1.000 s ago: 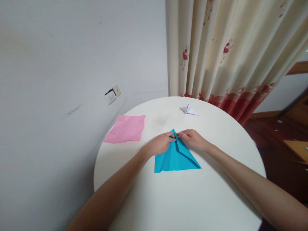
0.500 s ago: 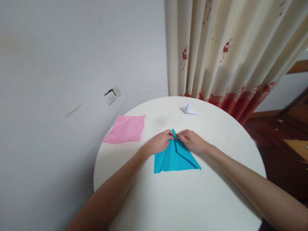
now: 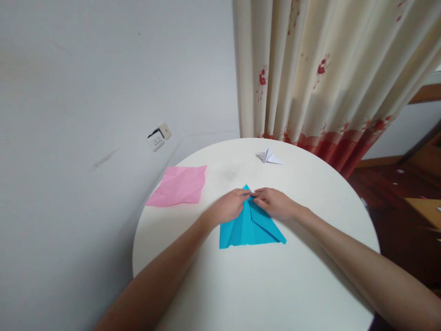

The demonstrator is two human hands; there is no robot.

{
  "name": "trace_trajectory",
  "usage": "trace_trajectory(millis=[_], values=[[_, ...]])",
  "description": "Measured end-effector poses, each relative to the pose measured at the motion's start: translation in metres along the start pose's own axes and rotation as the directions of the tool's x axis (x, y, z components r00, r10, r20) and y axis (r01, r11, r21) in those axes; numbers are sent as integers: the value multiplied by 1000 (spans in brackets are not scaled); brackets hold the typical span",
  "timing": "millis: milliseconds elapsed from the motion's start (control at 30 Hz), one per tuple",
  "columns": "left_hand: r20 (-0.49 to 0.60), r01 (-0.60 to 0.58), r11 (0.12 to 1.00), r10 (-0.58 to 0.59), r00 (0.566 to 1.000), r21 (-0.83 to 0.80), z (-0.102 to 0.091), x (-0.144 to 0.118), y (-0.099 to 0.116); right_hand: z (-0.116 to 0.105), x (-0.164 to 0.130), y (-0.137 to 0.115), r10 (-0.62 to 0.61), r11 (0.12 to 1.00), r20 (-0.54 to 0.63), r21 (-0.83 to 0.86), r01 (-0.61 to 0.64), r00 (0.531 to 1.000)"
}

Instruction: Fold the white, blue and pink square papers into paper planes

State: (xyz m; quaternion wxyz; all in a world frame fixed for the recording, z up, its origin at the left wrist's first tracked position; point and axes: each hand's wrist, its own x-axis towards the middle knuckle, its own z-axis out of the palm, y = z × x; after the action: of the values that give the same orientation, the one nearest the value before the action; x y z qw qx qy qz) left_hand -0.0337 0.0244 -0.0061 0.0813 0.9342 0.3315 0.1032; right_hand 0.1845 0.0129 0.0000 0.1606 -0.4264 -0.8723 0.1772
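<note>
A sheet of blue paper [image 3: 246, 232] lies on the white round table, folded to a point at its far end, with a flap turned in along its right side. My left hand [image 3: 230, 205] grips the paper near that point from the left, its fingers closed together and reaching over the middle crease. From the right, my right hand [image 3: 274, 202] holds the folded flap just below the tip, its fingers bent together on the paper. The fingertips of both hands meet or nearly meet at the crease. They hide part of the upper folds.
Pink creased paper [image 3: 179, 186] lies at the table's left edge. A small folded white paper plane [image 3: 269, 156] sits toward the back. The table [image 3: 262, 285] stands by a wall with a socket [image 3: 156, 140] and a patterned curtain [image 3: 299, 69].
My left fingers have stretched further across the crease toward my right fingertips. My right fingers have settled flatter on the flap. The blue paper stays in nearly the same place.
</note>
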Motion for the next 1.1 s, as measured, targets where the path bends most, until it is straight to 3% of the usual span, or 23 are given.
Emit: trace_trajectory(millis=[133, 300, 700, 867, 1100], values=[[-15, 5, 1000, -5, 1000, 6, -1, 1, 2, 10, 4, 12, -16, 993, -76, -119, 6, 997], [-5, -6, 1000, 6, 1000, -5, -2, 1, 4, 21, 11, 20, 41, 965, -33, -257, -48, 999], [22, -4, 998, 2, 1000, 62, -2, 2, 6, 13, 32, 15, 50, 921, 10, -387, -43, 999], [28, 14, 998, -16, 999, 68, -2, 2, 6, 8, 8, 10, -91, 945, 33, -312, 97, 995], [1, 3, 998, -3, 1000, 64, -1, 3, 5, -3, -63, -6, -152, 973, 36, -170, 156, 988]])
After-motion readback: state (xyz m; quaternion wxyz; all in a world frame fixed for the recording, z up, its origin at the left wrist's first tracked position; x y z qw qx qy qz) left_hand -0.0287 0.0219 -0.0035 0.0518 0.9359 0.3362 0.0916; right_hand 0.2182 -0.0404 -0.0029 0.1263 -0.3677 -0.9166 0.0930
